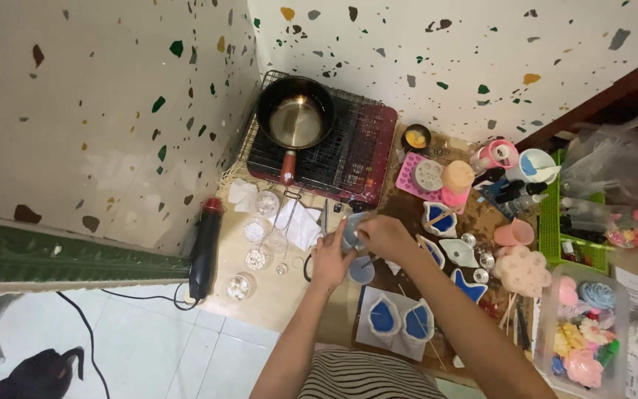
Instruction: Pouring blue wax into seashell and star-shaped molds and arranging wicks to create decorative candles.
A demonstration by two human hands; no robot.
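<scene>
Hands meet over the middle of a crowded worktop in the single head view: the left hand (pixel 328 260) and the right hand (pixel 384 236) are both closed around a small pale blue mould (pixel 350 230), the left gripping it from below and the side, the right curled over its top edge with fingers pinched on it. Just under the hands lies a round blue-filled mould (pixel 362 270), partly hidden by the right wrist. Nearer the body, two leaf-shaped white moulds filled with blue (pixel 400 321) lie side by side on a pale sheet, thin sticks resting across them. To the right of the hands are more shell-shaped blue moulds (pixel 438 219) and a pink flower-shaped mould (pixel 522 270). To the left stand several small clear cups of white beads (pixel 253 233), and beyond them a black heat gun with a red tip (pixel 206 247) lies near the table edge, its cord trailing to the floor. Behind the hands a dark saucepan with a red handle (pixel 295 118) sits on a wire rack (pixel 348 148) in the corner of speckled walls. At far right a clear box of coloured cast pieces (pixel 583 336) sits beside a green basket (pixel 551 222).
</scene>
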